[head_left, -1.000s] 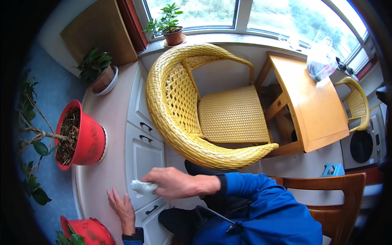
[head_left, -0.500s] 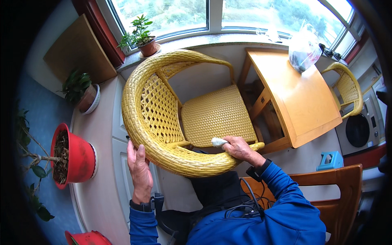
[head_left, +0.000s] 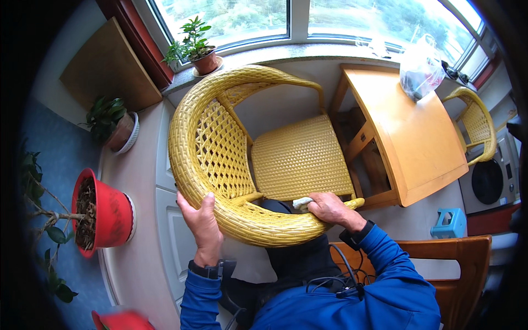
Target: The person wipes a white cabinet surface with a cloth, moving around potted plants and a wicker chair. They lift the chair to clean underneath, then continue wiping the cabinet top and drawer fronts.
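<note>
A yellow woven wicker armchair stands before me, its curved back toward my left and its seat facing the table. My right hand is closed around a whitish cloth, resting on the near armrest close to its front end. Part of the cloth sticks out past the fingers; the rest is hidden in the grip. At the outer side of the chair's rounded rim, my left hand has its thumb and fingers apart and holds nothing. Whether its fingertips touch the wicker cannot be made out.
A wooden table bears a clear plastic bag. Red-potted plant and smaller potted plants line the left ledge and windowsill. Behind the table is another wicker chair; a blue stool and a wooden chair are at right.
The whole view has shifted slightly. My right hand with the cloth stays on the near armrest, and my left hand has moved a little rightward along the rim.
</note>
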